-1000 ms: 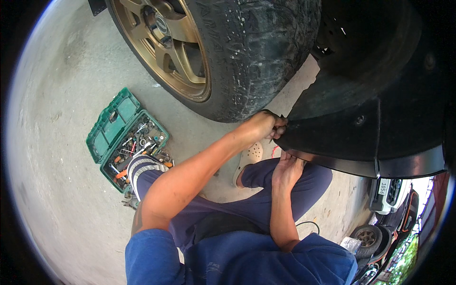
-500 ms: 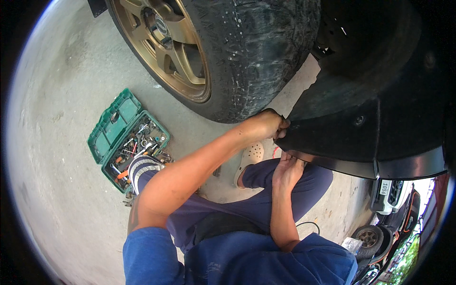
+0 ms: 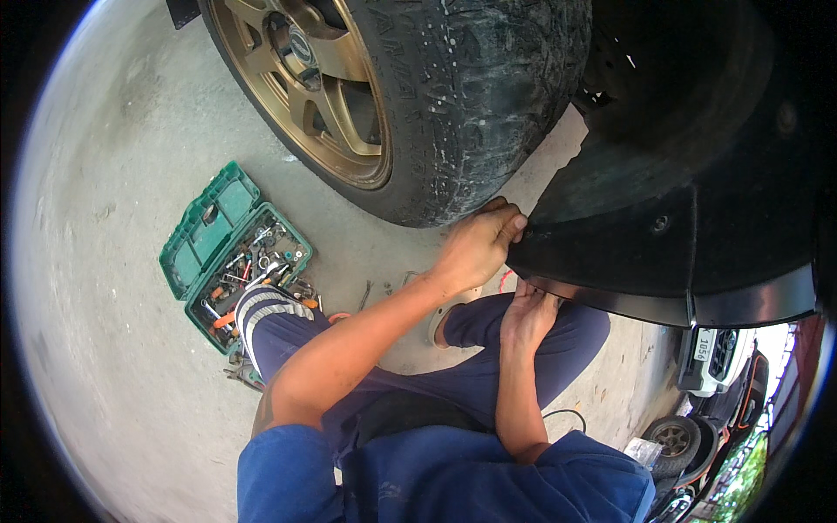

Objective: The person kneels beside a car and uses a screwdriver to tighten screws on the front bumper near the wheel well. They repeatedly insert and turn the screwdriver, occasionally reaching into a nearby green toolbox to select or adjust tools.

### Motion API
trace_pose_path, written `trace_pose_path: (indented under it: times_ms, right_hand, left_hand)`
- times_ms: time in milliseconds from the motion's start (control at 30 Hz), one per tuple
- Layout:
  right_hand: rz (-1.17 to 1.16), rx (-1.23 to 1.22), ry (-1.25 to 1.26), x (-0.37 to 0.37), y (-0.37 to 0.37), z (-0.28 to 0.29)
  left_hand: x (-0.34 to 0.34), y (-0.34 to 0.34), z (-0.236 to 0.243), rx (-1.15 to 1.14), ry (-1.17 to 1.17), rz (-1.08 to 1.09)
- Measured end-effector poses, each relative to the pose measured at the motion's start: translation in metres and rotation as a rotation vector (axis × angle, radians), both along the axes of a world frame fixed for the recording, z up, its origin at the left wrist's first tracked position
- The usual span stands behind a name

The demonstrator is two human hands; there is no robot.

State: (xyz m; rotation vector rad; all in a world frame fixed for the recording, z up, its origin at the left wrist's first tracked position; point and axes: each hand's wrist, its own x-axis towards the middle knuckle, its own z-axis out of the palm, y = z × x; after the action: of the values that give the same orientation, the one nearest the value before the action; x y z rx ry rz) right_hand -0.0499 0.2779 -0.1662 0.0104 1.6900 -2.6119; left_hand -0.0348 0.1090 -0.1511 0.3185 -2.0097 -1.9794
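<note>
A black wheel-arch liner (image 3: 602, 235) curves along the right, bordered by a glossy black fender edge (image 3: 610, 298). My left hand (image 3: 484, 242) is closed at the liner's near left corner, thumb and fingers pressed together against its rim. Just below, my right hand (image 3: 527, 318) reaches up palm-first to the fender edge, thumb and fingers closed about the lip; its fingertips are partly hidden behind the panel. Beside my left hand stands a large tyre (image 3: 471, 113) on a bronze-coloured wheel (image 3: 336, 105).
A green toolbox (image 3: 209, 231) lies open on the concrete floor (image 3: 113, 288), full of sockets and hand tools. My bent legs and a beige clog (image 3: 438, 324) are beneath my arms. A white vehicle (image 3: 717, 362) and a loose wheel (image 3: 676, 440) show at the lower right.
My left hand has turned so that its back faces up, and its wrist and forearm have dropped a little. My right hand stays at the fender edge.
</note>
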Motion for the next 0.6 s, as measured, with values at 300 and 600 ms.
trace_pose_path:
  times_ms: [300,600]
  right_hand:
    - [-0.039,-0.011,-0.014,-0.001,-0.001,0.0]
    - [0.003,-0.013,-0.004,-0.003,0.004,-0.004]
  left_hand:
    - [-0.015,-0.012,0.002,0.395,-0.173,-0.262]
    - [-0.016,-0.013,0.004,0.532,-0.219,-0.302]
